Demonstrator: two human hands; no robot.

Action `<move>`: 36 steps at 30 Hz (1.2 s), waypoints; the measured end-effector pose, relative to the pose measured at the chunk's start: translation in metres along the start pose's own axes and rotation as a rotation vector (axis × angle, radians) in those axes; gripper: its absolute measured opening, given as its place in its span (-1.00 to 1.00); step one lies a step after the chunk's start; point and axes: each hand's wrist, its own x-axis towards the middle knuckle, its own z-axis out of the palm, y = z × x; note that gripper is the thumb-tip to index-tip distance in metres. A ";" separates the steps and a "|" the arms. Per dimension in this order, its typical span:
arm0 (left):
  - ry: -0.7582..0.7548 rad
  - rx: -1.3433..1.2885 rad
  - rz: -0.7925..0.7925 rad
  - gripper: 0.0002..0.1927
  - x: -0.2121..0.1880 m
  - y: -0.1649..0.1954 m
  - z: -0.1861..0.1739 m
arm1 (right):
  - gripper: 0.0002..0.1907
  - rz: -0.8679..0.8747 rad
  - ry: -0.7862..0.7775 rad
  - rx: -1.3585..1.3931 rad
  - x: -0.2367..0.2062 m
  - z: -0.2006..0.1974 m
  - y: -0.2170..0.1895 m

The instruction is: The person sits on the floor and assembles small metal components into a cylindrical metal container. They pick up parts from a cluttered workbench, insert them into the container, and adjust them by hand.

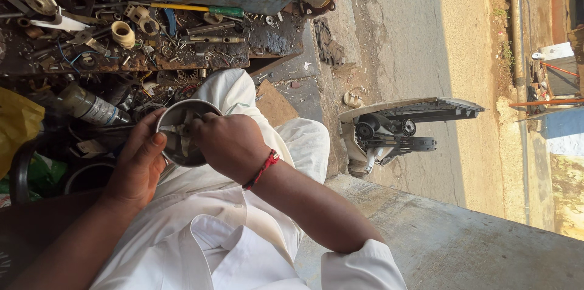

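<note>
Head camera—looking steeply down, close, view rotated sideways.

A round metal bowl (182, 132) sat over the person's lap, its open mouth turned towards the camera. Its rim was thin and bright, its inside dark and greasy-looking. The left hand (137, 165) cupped it from outside, thumb lying over the rim. The right hand (228, 144), a red thread band on its wrist, reached into the bowl with fingers closed round a small pale part (176, 129); what that part was could not be told.
</note>
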 end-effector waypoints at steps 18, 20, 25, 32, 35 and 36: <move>0.164 0.139 -0.105 -0.13 -0.001 0.000 -0.007 | -0.82 0.009 0.044 0.027 0.014 0.021 -0.004; 0.183 0.179 -0.113 -0.13 -0.002 0.000 -0.007 | -0.81 0.011 0.028 0.035 0.014 0.021 -0.004; 0.166 0.156 -0.112 -0.12 0.000 0.004 -0.003 | -0.84 0.020 0.063 0.082 0.011 0.016 0.000; 0.165 0.176 -0.131 -0.09 -0.001 0.010 0.002 | -0.79 -0.065 0.114 0.091 0.003 0.004 0.006; 0.175 0.166 -0.152 -0.08 -0.002 0.011 0.002 | -0.77 -0.052 0.120 0.151 0.001 0.000 0.010; 0.172 0.157 -0.152 -0.09 -0.003 0.011 0.002 | -0.75 -0.065 0.131 0.152 0.001 -0.002 0.010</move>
